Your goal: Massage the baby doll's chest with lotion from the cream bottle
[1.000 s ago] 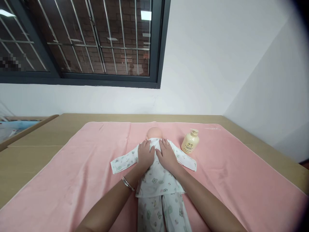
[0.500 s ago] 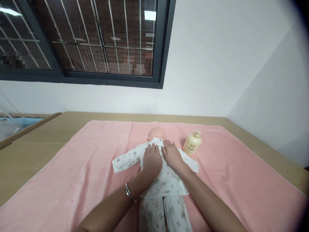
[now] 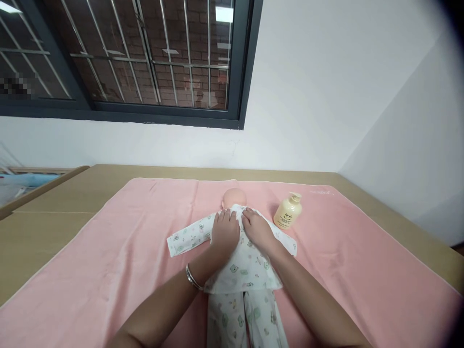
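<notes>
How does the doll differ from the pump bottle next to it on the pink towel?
The doll lies flat along the pink towel; the pump bottle stands upright. The doll is much longer and dressed in white printed pyjamas; the bottle is small, cream-yellow and smooth. The left hand and right hand press flat on the doll's upper body; nothing touches the bottle. Both rest on the towel.

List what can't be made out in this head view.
- Doll: chest is covered by the left hand and right hand; legs are cut off by the bottom edge.
- Doll's head: too far to see detail.
- Bottle: label print too small to read.
- Window: a patch at left is pixelated.
</notes>
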Available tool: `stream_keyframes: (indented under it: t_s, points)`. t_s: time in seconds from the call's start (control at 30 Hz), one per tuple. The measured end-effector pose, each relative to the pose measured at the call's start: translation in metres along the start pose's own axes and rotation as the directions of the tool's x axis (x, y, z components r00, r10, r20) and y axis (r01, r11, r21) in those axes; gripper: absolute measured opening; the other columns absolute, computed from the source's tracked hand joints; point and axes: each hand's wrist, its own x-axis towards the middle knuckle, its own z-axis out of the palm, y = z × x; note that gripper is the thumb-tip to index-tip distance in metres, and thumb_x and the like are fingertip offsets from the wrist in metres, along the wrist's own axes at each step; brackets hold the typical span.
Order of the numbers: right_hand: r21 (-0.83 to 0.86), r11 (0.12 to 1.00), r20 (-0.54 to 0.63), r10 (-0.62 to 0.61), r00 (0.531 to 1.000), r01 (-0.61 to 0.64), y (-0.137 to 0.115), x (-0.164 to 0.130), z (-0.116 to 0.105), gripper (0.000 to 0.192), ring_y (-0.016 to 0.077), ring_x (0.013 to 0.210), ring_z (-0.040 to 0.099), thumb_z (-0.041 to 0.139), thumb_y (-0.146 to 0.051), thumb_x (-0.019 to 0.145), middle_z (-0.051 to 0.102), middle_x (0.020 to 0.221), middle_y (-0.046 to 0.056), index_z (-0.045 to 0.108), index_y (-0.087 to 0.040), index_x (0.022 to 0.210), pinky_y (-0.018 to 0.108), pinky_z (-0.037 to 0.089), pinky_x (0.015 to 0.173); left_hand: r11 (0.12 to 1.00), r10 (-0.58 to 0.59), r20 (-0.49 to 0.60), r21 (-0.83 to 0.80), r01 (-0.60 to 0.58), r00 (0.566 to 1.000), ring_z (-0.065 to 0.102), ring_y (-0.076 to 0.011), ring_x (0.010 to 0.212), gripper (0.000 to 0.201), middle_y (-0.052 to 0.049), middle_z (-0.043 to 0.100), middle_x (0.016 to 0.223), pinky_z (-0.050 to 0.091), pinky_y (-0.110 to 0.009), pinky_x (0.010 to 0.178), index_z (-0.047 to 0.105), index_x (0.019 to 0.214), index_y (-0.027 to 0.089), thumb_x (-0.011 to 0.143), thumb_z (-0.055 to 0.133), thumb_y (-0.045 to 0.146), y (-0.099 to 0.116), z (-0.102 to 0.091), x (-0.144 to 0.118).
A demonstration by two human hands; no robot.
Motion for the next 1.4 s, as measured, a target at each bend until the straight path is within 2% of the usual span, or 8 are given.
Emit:
stream_keyframes:
  t_s: [0.17,0.33,0.43,0.67,0.93,1.03,1.23,1.4]
  points:
    - [-0.034,0.998,0.009,0.057,0.998,-0.056,0.016,0.014,0.015,0.047,0.0257,0.133,0.037,0.028,-0.031,0.096,0.048,0.137,0.02,0.051,-0.005,0.128,0.038,0.025,0.108,0.998,0.037,-0.005,0.043,-0.037,0.999,0.053,-0.0319,0.116,0.032,-0.022,0.059,0.12,0.041,-0.047,0.096,0.058,0.113,0.007,0.085,0.044,0.014,0.006,-0.003,-0.006]
    - [-0.079,0.997,-0.022,0.018,1.0,-0.02,0.004,0.0,0.014,0.045,0.0257,0.132,0.038,0.027,-0.025,0.095,0.05,0.135,0.019,0.051,-0.005,0.128,0.041,0.018,0.112,0.994,-0.048,-0.017,-0.097,0.046,0.999,0.057,-0.0289,0.103,0.027,-0.016,0.063,0.106,0.044,-0.044,0.092,0.06,0.105,0.011,0.088,0.045,0.026,-0.002,-0.008,0.003]
    - [-0.092,0.995,-0.094,-0.037,0.995,0.028,-0.005,-0.01,0.016,0.042,0.0236,0.125,0.046,0.028,-0.022,0.094,0.058,0.127,0.015,0.057,-0.009,0.122,0.037,0.023,0.111,0.983,-0.078,-0.034,-0.172,0.072,0.996,0.054,-0.0295,0.11,0.035,-0.015,0.061,0.115,0.039,-0.048,0.098,0.055,0.116,0.013,0.086,0.047,0.029,-0.009,-0.001,0.007]
    - [0.012,1.0,-0.155,0.0,0.988,0.002,0.001,-0.011,0.033,0.047,0.0232,0.132,0.038,0.029,-0.022,0.093,0.047,0.139,0.015,0.046,-0.007,0.134,0.039,0.024,0.113,0.95,-0.13,-0.045,-0.293,0.111,0.991,0.047,-0.0294,0.122,0.04,-0.015,0.057,0.127,0.029,-0.052,0.108,0.053,0.122,0.014,0.086,0.046,0.029,-0.014,0.015,0.004]
    - [0.22,0.968,-0.181,-0.079,0.98,0.118,-0.014,-0.025,-0.001,0.046,0.0214,0.135,0.035,0.038,-0.026,0.09,0.041,0.145,0.008,0.048,-0.017,0.134,0.04,0.031,0.111,0.792,-0.256,-0.202,-0.604,0.085,0.945,0.05,-0.0232,0.12,0.04,-0.013,0.057,0.125,0.037,-0.047,0.105,0.05,0.124,0.015,0.097,0.025,0.032,-0.019,0.019,-0.009]
    - [0.142,0.977,-0.274,-0.112,0.955,0.156,-0.022,-0.031,0.0,0.048,0.023,0.139,0.026,0.038,-0.024,0.089,0.031,0.151,0.008,0.046,-0.017,0.136,0.046,0.023,0.114,0.745,-0.301,-0.246,-0.664,0.066,0.921,0.046,-0.0236,0.124,0.044,-0.015,0.053,0.13,0.037,-0.048,0.105,0.046,0.128,0.015,0.098,0.022,0.037,-0.018,0.02,-0.014]
    - [-0.049,0.98,-0.015,-0.196,0.981,0.195,-0.028,-0.034,0.017,0.047,0.0282,0.142,0.017,0.042,-0.028,0.09,0.032,0.15,0.009,0.047,-0.019,0.136,0.052,0.015,0.114,0.715,-0.313,-0.217,-0.695,0.079,0.925,0.045,-0.024,0.126,0.046,-0.015,0.05,0.134,0.037,-0.048,0.106,0.042,0.132,0.015,0.098,0.022,0.038,-0.018,0.016,-0.016]
    - [-0.06,0.987,-0.173,-0.16,0.972,0.152,-0.027,-0.035,0.009,0.047,0.0256,0.143,0.015,0.038,-0.027,0.092,0.023,0.153,0.01,0.045,-0.016,0.136,0.049,0.016,0.114,0.71,-0.299,-0.195,-0.7,0.081,0.934,0.046,-0.0235,0.126,0.046,-0.015,0.05,0.133,0.038,-0.047,0.107,0.042,0.132,0.015,0.099,0.022,0.038,-0.018,0.013,-0.015]
